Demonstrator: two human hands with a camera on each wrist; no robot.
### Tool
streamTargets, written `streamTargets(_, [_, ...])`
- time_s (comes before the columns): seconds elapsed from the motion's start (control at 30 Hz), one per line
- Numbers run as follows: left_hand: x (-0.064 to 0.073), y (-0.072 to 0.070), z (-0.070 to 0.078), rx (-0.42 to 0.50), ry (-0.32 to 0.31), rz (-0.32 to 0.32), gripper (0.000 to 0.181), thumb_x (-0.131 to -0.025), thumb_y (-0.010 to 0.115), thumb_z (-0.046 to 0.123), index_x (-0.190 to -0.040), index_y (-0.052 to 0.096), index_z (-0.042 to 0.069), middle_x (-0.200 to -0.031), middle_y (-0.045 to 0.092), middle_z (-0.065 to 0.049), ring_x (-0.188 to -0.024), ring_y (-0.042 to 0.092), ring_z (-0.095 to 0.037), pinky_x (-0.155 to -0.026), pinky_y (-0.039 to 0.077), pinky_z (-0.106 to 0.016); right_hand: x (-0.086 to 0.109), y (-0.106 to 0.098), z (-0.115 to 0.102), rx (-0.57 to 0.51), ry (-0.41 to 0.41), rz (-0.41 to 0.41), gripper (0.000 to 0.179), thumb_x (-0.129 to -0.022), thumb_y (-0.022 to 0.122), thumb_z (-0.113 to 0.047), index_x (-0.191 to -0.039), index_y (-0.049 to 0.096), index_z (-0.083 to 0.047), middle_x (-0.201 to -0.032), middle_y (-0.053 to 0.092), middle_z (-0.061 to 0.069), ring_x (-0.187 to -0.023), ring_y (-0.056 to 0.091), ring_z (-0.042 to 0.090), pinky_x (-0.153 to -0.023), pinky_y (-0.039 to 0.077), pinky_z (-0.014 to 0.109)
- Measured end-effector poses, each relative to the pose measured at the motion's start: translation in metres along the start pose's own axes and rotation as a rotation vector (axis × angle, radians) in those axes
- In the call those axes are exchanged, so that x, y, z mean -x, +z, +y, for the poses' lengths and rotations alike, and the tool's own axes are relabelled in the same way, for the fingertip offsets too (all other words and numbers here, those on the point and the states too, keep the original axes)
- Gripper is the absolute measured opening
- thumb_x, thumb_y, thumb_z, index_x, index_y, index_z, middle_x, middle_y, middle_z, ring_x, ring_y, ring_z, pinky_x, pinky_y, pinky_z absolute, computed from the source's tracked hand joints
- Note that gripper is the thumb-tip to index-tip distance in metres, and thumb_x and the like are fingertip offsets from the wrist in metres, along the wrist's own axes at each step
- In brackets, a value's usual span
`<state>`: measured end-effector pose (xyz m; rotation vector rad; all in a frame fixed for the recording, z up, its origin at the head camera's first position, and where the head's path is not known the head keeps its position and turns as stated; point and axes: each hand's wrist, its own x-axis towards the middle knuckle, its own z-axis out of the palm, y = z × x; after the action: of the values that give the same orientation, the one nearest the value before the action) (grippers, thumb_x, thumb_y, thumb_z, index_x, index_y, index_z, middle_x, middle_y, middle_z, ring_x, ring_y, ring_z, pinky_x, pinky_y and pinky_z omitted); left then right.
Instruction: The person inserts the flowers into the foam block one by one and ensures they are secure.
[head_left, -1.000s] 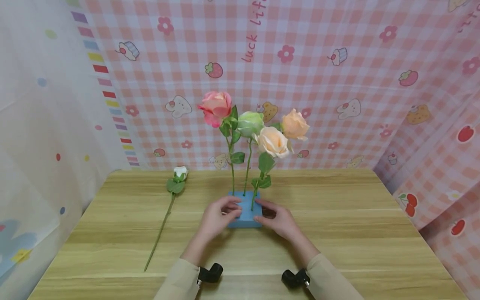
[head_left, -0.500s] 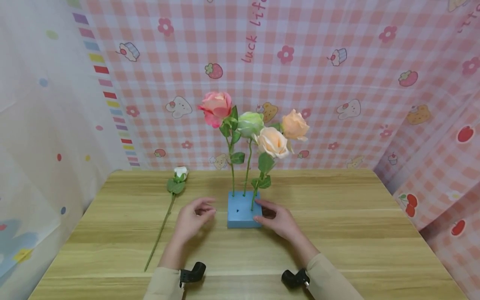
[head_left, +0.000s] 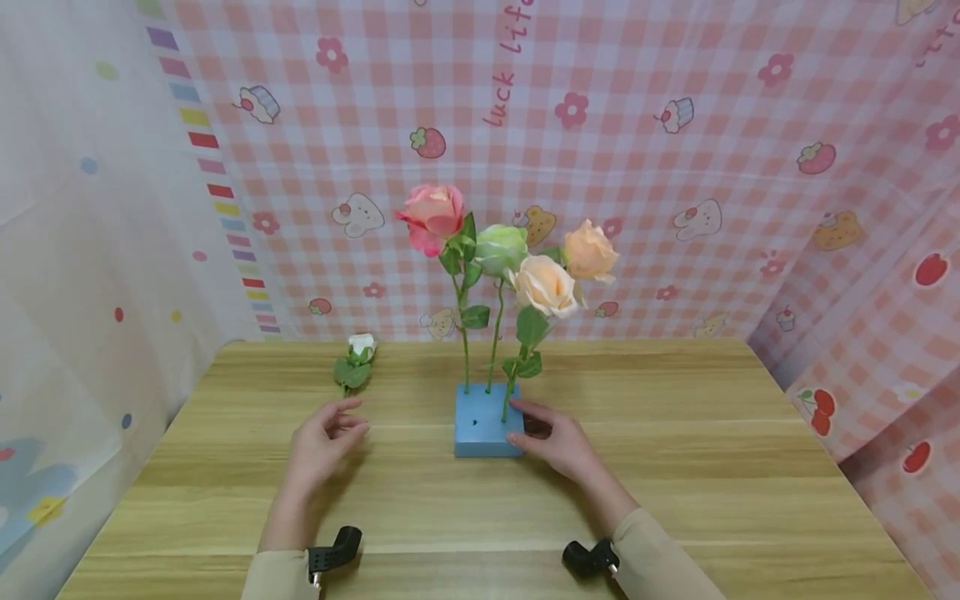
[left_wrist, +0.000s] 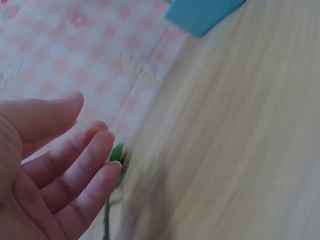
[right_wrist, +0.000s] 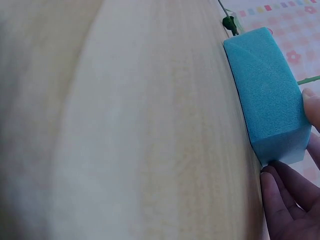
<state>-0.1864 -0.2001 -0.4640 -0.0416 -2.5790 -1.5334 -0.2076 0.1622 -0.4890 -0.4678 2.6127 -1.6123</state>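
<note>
Nearest to my left hand (head_left: 322, 440) is a white rose (head_left: 352, 372) lying on the table; that hand is empty, its fingers loosely bent. Much of the stem is hidden by the hand in the head view. A green leaf (left_wrist: 116, 151) shows past the fingertips in the left wrist view. My right hand (head_left: 557, 440) holds the right side of a blue foam block (head_left: 480, 446), thumb at the top edge, fingers bent against the side. In the block stand a pink rose (head_left: 432, 218), a green rose (head_left: 501, 249) and two peach roses (head_left: 547, 286).
A small dark hole (head_left: 475, 422) shows in the block's top, left of the front stem. The wooden table (head_left: 675, 467) ends at a pink checked cloth (head_left: 622, 158) behind. White cloth (head_left: 150, 250) hangs on the left.
My left hand has let go of the block's left side and moved left to the white rose, uncovering the hole. My right hand has stayed on the block.
</note>
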Motion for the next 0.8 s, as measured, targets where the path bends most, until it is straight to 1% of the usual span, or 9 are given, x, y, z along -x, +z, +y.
streamTargets(0.1, [0.003, -0.014, -0.005, -0.014, -0.008, 0.004, 0.04, -0.093, 0.071, 0.009, -0.13, 0.06, -0.001, -0.104, 0.071, -0.018, -0.083, 0.065, -0.016, -0.069, 0.053, -0.02, 0.0, 0.0, 0.0, -0.001, -0.002, 0.001, 0.052, -0.088, 0.077, -0.022, -0.135, 0.061, -0.006, -0.123, 0.065, 0.015, -0.106, 0.063, 0.027, -0.09, 0.054, 0.041])
streamTargets(0.27, [0.007, -0.035, -0.012, -0.024, 0.022, -0.008, 0.042, -0.093, 0.07, 0.01, -0.13, 0.058, -0.004, -0.104, 0.07, -0.021, -0.084, 0.065, -0.015, -0.069, 0.054, -0.02, 0.0, 0.0, 0.0, 0.0, -0.002, 0.002, 0.052, -0.089, 0.077, -0.022, -0.135, 0.061, -0.006, -0.122, 0.065, 0.015, -0.106, 0.064, 0.027, -0.09, 0.054, 0.041])
streamTargets(0.37, [0.009, -0.045, -0.018, -0.068, 0.041, -0.023, 0.044, -0.093, 0.071, 0.01, -0.131, 0.057, -0.005, -0.105, 0.069, -0.021, -0.085, 0.064, -0.015, -0.07, 0.053, -0.02, 0.0, 0.0, 0.0, 0.0, 0.002, 0.001, 0.052, -0.089, 0.077, -0.022, -0.135, 0.061, -0.006, -0.124, 0.065, 0.016, -0.106, 0.064, 0.028, -0.09, 0.054, 0.042])
streamTargets(0.43, [0.01, -0.05, -0.022, -0.095, 0.044, -0.039, 0.044, -0.092, 0.071, 0.01, -0.132, 0.057, -0.004, -0.105, 0.069, -0.021, -0.086, 0.065, -0.017, -0.07, 0.054, -0.021, 0.0, 0.0, -0.001, 0.0, 0.004, 0.0, 0.052, -0.089, 0.077, -0.023, -0.135, 0.061, -0.006, -0.124, 0.065, 0.016, -0.106, 0.064, 0.027, -0.09, 0.054, 0.041])
streamTargets(0.5, [0.011, -0.055, -0.025, -0.123, 0.041, -0.068, 0.046, -0.092, 0.072, 0.01, -0.133, 0.057, -0.003, -0.107, 0.069, -0.02, -0.088, 0.065, -0.021, -0.071, 0.054, -0.023, 0.0, 0.0, -0.001, -0.002, 0.008, 0.0, 0.052, -0.089, 0.077, -0.023, -0.135, 0.061, -0.006, -0.123, 0.065, 0.016, -0.106, 0.064, 0.027, -0.09, 0.054, 0.041])
streamTargets(0.57, [0.013, -0.058, -0.026, -0.128, 0.025, -0.108, 0.049, -0.09, 0.073, 0.011, -0.134, 0.057, -0.002, -0.107, 0.068, -0.019, -0.091, 0.065, -0.025, -0.071, 0.055, -0.024, 0.0, 0.0, -0.002, -0.003, 0.01, 0.0, 0.052, -0.089, 0.077, -0.023, -0.135, 0.061, -0.007, -0.122, 0.065, 0.015, -0.106, 0.064, 0.027, -0.089, 0.055, 0.04])
streamTargets(0.73, [0.016, -0.065, -0.025, -0.097, -0.034, -0.226, 0.058, -0.085, 0.079, 0.014, -0.135, 0.056, -0.003, -0.108, 0.066, -0.018, -0.095, 0.064, -0.028, -0.07, 0.056, -0.027, 0.0, 0.0, -0.001, 0.001, 0.015, 0.005, 0.052, -0.088, 0.077, -0.023, -0.135, 0.061, -0.008, -0.123, 0.065, 0.014, -0.106, 0.064, 0.026, -0.089, 0.055, 0.038])
streamTargets(0.8, [0.016, -0.066, -0.026, -0.092, -0.037, -0.258, 0.06, -0.084, 0.08, 0.013, -0.135, 0.055, -0.005, -0.107, 0.066, -0.018, -0.094, 0.063, -0.028, -0.069, 0.056, -0.028, 0.0, 0.001, -0.001, 0.001, 0.018, 0.007, 0.051, -0.088, 0.078, -0.023, -0.135, 0.062, -0.008, -0.123, 0.065, 0.015, -0.106, 0.064, 0.026, -0.089, 0.055, 0.038])
